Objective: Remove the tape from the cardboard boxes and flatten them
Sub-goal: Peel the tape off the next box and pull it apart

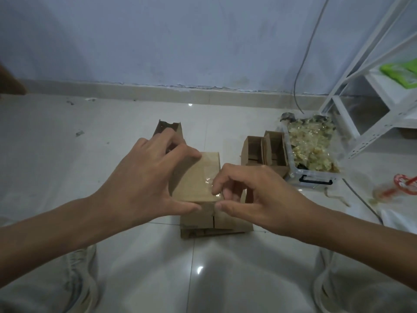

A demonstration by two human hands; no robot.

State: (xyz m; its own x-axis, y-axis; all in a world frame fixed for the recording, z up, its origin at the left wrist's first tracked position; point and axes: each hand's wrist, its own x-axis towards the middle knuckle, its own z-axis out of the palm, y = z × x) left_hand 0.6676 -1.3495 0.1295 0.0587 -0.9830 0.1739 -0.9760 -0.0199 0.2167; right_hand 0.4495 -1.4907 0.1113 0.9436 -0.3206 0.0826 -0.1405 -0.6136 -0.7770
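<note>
The left hand (144, 177) is gripping the cardboard box (196, 177) from above, fingers spread; the right hand (255, 195) is pinching clear tape (211, 180) on its top.

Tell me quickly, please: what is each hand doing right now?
Left hand: closed on the cardboard box, holding it steady.
Right hand: fingertips pinched on the clear tape at the box's top.

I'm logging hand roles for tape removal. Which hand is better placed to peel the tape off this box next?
The right hand: its fingertips pinch the clear tape at the box's near corner. The left hand is spread over the box, bracing it.
</note>
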